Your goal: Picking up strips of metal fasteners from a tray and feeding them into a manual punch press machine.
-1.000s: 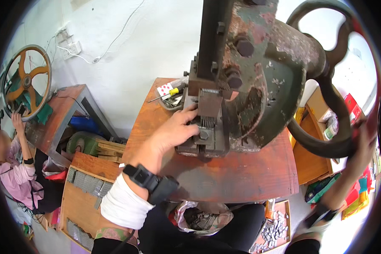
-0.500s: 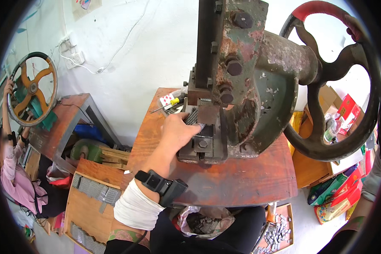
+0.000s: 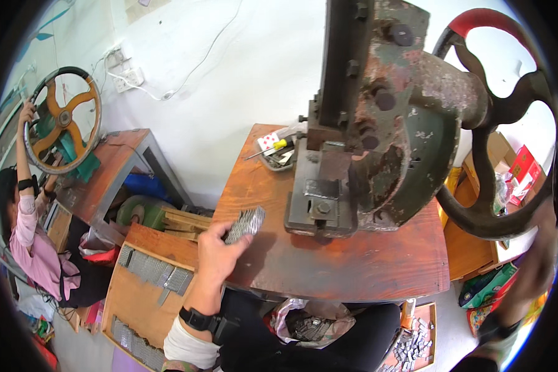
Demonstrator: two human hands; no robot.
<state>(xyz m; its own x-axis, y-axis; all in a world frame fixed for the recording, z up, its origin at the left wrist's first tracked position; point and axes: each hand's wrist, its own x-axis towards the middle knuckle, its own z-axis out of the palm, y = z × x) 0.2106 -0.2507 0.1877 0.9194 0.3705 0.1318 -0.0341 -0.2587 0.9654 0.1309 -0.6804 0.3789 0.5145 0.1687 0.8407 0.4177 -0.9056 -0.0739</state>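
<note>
My left hand [image 3: 219, 253] is closed round a silvery piece of ribbed metal [image 3: 245, 224], held above the left part of the wooden table. Its fingers wrap the near side, so part of the piece is hidden. To its right stands a worn green hand press [image 3: 437, 152], with a bolted steel die base [image 3: 321, 208] under the ram. A dark smooth plate [image 3: 322, 188] lies on that base. At the far right my right hand [image 3: 542, 239] is blurred beside the lower rim of the press's large handwheel [image 3: 477, 226]; its fingers cannot be made out.
A plastic tub [image 3: 278, 160] with a yellow screwdriver [image 3: 274, 147] stands at the table's back. Lower left, a wooden tray [image 3: 149, 291] bears rows of metal pieces. A bag of metal bits [image 3: 310, 325] lies between my legs. A co-worker [image 3: 37, 248] grips another wheel [image 3: 64, 118].
My left hand has drawn back from the die, toward me and left, carrying the ribbed metal piece. My right hand has come down from the wheel's top. The view has shifted left.
</note>
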